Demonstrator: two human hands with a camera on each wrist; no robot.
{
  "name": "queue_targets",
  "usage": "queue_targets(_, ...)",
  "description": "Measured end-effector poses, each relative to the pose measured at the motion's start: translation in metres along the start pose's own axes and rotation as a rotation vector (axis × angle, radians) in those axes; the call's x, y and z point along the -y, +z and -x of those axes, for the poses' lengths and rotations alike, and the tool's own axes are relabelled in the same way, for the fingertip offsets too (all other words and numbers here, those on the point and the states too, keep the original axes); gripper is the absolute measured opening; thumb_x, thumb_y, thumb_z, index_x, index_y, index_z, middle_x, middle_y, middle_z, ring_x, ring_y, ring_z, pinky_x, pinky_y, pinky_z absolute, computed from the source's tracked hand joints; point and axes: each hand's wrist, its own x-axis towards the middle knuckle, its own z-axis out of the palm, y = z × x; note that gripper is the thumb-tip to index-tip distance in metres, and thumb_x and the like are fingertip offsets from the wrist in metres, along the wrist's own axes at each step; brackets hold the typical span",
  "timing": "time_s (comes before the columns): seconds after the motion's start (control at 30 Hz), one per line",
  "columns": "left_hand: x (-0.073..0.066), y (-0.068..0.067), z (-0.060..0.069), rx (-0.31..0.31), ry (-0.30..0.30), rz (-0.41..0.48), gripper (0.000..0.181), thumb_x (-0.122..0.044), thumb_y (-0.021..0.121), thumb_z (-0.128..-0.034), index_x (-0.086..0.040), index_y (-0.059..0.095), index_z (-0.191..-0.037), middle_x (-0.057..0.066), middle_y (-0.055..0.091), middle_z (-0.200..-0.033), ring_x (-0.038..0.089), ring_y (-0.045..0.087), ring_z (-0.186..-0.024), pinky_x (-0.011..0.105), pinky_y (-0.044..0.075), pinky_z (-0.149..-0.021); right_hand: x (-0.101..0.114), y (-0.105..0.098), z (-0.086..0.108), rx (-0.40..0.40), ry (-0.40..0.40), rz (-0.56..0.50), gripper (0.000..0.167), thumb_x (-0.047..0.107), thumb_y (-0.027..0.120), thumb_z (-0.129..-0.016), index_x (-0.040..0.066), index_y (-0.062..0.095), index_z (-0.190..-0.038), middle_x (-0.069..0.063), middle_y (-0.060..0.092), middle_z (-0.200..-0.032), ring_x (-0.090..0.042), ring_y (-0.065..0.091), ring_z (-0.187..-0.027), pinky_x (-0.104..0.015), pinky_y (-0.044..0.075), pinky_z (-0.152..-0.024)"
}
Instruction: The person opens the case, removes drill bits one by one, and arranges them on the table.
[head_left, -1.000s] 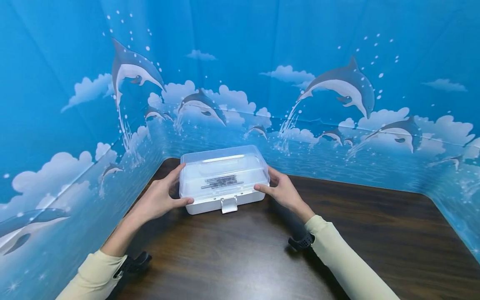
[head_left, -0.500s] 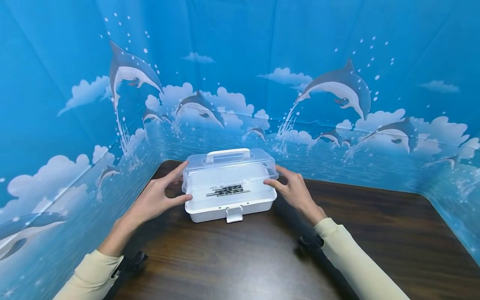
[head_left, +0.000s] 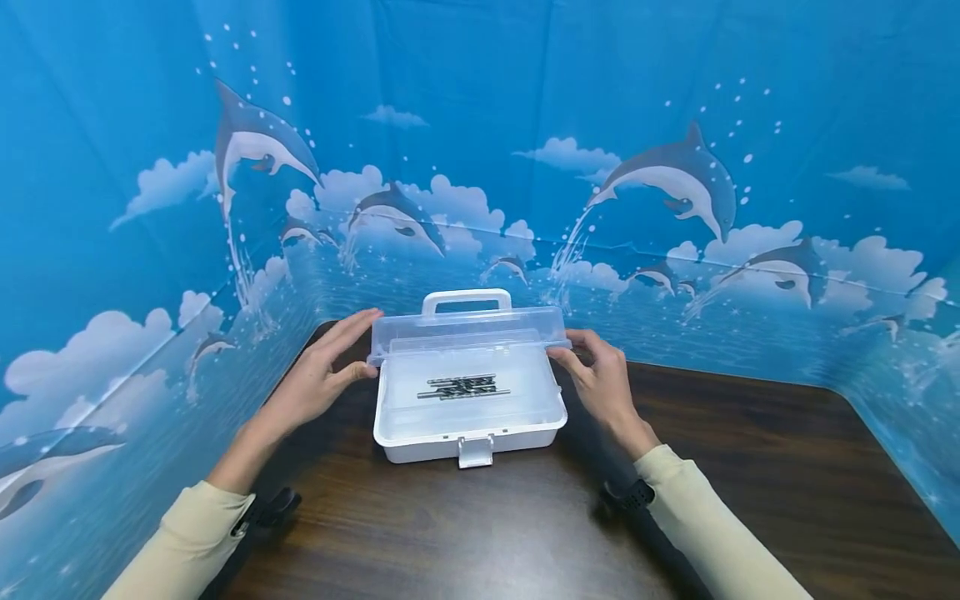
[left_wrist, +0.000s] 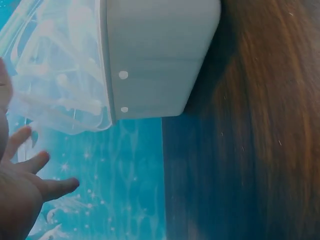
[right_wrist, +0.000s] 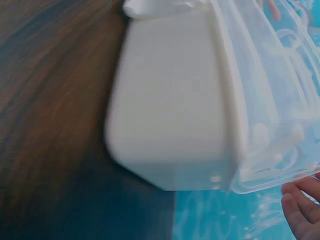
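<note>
A white plastic storage box (head_left: 472, 454) stands on the table with its clear lid (head_left: 468, 325) raised and tilted back. The white handle (head_left: 467, 296) sticks up from the lid. Several dark drill bits (head_left: 463, 387) lie in a loose bunch inside. At the lid's left end, my left hand (head_left: 315, 379) touches the edge with its thumb, its other fingers (left_wrist: 60, 187) spread and fairly straight. My right hand (head_left: 600, 379) pinches the lid's right corner between thumb and fingers; its fingertips (right_wrist: 290, 200) show beside the clear rim.
A white latch (head_left: 476, 452) hangs at the box's front. Dark wooden table (head_left: 487, 533) surface extends in front and to the right. A blue dolphin-print curtain (head_left: 480, 125) rises close behind the box and along the left side.
The lid has swung up and back from nearly closed, bringing the handle upright and uncovering the drill bits. Both hands have followed the lid's ends; the left fingers have straightened.
</note>
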Motion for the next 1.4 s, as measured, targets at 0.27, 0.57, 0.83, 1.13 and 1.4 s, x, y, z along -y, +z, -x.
queue_targets(0.27, 0.004, 0.009, -0.014, -0.019, -0.088, 0.234, 0.063, -0.03, 0.057, -0.1061, -0.031, 0.028, -0.162, 0.007, 0.032, -0.162, 0.036, 0.034, -0.145, 0.061, 0.039, -0.105, 0.014, -0.013, -0.009, -0.1, 0.012, -0.004, 0.019, 0.024, 0.072, -0.098, 0.005, 0.072, -0.102, -0.002, 0.07, -0.088, -0.02, 0.068, -0.079, -0.037, 0.055, -0.075)
queue_targets(0.57, 0.011, 0.031, -0.042, 0.065, -0.3, 0.671, 0.054, -0.05, 0.038, -0.108, -0.043, 0.029, -0.16, 0.002, 0.029, -0.163, 0.033, 0.024, -0.15, 0.064, 0.039, -0.103, 0.021, -0.023, -0.007, -0.102, 0.282, -0.232, 0.039, 0.038, 0.061, -0.104, -0.001, 0.067, -0.105, -0.015, 0.061, -0.096, -0.036, 0.059, -0.087, -0.033, 0.054, -0.075)
queue_targets(0.83, 0.018, 0.032, -0.043, 0.154, -0.299, 0.78, 0.057, -0.033, 0.043, -0.1114, -0.037, 0.019, -0.164, 0.002, 0.031, -0.163, 0.028, 0.023, -0.15, 0.063, 0.037, -0.105, -0.003, -0.025, 0.015, 0.142, 0.44, -0.41, 0.047, 0.034, 0.051, -0.109, 0.019, 0.044, -0.153, -0.016, 0.052, -0.134, -0.034, 0.055, -0.123, -0.048, 0.053, -0.093)
queue_targets(1.13, 0.025, 0.041, -0.045, 0.097, -0.372, 0.617, 0.059, -0.036, 0.049, -0.1088, -0.028, 0.027, -0.163, 0.012, 0.033, -0.162, 0.038, 0.038, -0.142, 0.062, 0.044, -0.098, -0.013, -0.021, 0.028, 0.16, 0.42, -0.339, 0.054, 0.015, 0.052, -0.109, 0.034, 0.039, -0.158, -0.017, 0.056, -0.124, -0.031, 0.059, -0.115, -0.039, 0.057, -0.086)
queue_targets(1.4, 0.021, 0.053, -0.049, 0.133, -0.448, 0.558, 0.055, -0.032, 0.048, -0.1101, -0.014, 0.034, -0.161, 0.02, 0.045, -0.152, 0.039, 0.057, -0.125, 0.05, 0.057, -0.082, -0.016, -0.023, 0.039, 0.158, 0.491, -0.316, 0.055, 0.01, 0.052, -0.108, 0.03, 0.041, -0.158, -0.019, 0.056, -0.119, -0.033, 0.059, -0.104, -0.044, 0.058, -0.08)
